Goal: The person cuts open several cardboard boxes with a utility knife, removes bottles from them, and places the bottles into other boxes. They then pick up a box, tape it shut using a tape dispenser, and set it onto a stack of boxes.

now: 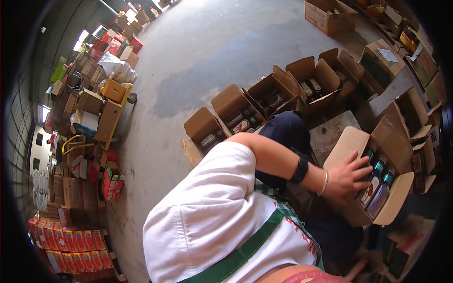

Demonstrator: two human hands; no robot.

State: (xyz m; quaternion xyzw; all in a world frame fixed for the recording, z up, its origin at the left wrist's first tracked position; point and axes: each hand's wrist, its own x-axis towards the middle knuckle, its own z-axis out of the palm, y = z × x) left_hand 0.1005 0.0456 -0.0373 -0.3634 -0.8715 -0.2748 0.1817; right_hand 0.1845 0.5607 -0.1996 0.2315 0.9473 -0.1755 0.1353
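My left hand (347, 178), with a black watch and a bracelet on its arm, reaches into an open cardboard carton (398, 200). Its fingers are spread and lie against the glass bottles (377, 188) inside. Several bottles stand in that carton, with green-blue caps and dark contents; a pale label with a red figure shows on one. My right hand (357, 270) is only partly in view at the bottom edge, low and beside the carton. Its fingers are dim and mostly hidden, so what it touches cannot be made out.
A row of open cartons (236, 101) holding bottles curves along the floor ahead. More open cartons (413, 113) stand at the right. A lone box (330, 19) sits farther back. On the left are a loaded yellow-edged trolley (115, 115), stacked boxes, and red packages (71, 240).
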